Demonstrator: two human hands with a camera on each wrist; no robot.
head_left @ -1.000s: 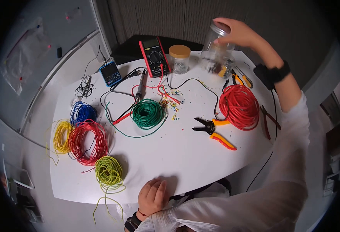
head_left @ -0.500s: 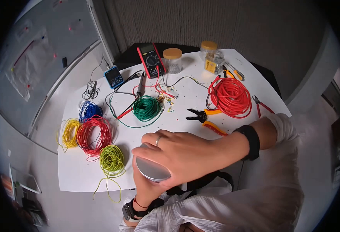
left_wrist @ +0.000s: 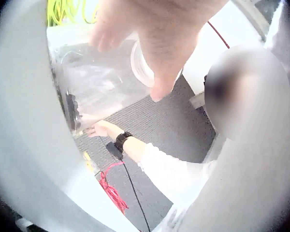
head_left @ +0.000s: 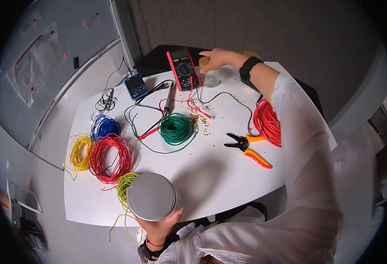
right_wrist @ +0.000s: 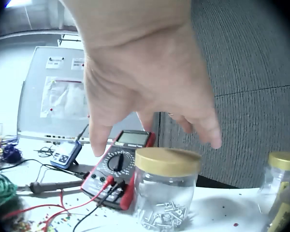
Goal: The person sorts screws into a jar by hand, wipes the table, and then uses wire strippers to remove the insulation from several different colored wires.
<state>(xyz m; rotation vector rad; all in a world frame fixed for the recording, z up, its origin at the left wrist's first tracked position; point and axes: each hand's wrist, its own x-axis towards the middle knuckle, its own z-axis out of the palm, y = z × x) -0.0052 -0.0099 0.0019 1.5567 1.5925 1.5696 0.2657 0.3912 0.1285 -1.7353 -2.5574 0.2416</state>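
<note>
In the head view my left hand (head_left: 158,226) grips a large clear jar with a grey lid (head_left: 151,196) at the table's front edge; the left wrist view shows the fingers of that hand (left_wrist: 159,43) round its clear wall (left_wrist: 99,79). At the back, my right hand (head_left: 223,60) is over a small jar with a gold lid (head_left: 211,80). The right wrist view has this hand (right_wrist: 147,82) with fingers spread above the gold lid (right_wrist: 168,161), not visibly touching it; metal screws (right_wrist: 166,216) lie inside the jar.
A multimeter (head_left: 184,69) stands left of the small jar. Wire coils, green (head_left: 176,129), red (head_left: 110,158) and others, lie about with wire strippers (head_left: 246,147) and scattered coloured bits (head_left: 205,115). Another gold-lidded jar (right_wrist: 283,161) stands at right.
My right hand has left the grey-lidded jar and moved to the back, over the small jar. That large jar, brought forward from the back earlier, is now in my left hand alone.
</note>
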